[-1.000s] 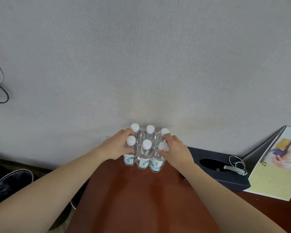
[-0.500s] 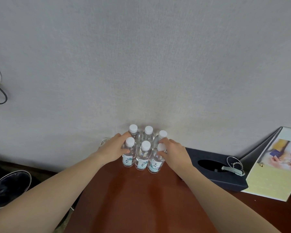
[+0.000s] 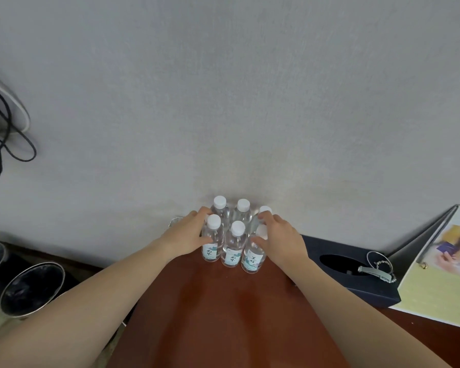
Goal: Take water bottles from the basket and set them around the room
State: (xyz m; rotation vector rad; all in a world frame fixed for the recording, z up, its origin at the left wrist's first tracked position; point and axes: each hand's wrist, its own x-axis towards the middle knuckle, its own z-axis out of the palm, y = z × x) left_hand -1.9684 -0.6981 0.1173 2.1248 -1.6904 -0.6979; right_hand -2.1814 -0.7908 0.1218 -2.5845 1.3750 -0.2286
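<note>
Six water bottles (image 3: 234, 243) stand bunched on the bench (image 3: 223, 314), just beside the tissue box (image 3: 369, 290). Nothing has shifted in the last second. The left hand (image 3: 186, 235) and right hand (image 3: 279, 237) still clasp the cluster's outer bottles. This group looks placed, so letting go seems next.

Your water bottles (image 3: 233, 245) are clear, smooth plastic with a glossy surface. Each has a matt white plastic cap (image 3: 237, 227) and a printed label (image 3: 233, 258); you cannot tell whether it is film or paper. The table (image 3: 223, 314) under them is reddish-brown wood, polished and reflective. The wall (image 3: 223, 102) looks matt and finely grained, like woven wallcovering. The dark blue box (image 3: 356, 288) seems matt card. The bin (image 3: 62, 274) to your left has a shiny metal rim and a crinkled black plastic liner (image 3: 29, 290).
</note>
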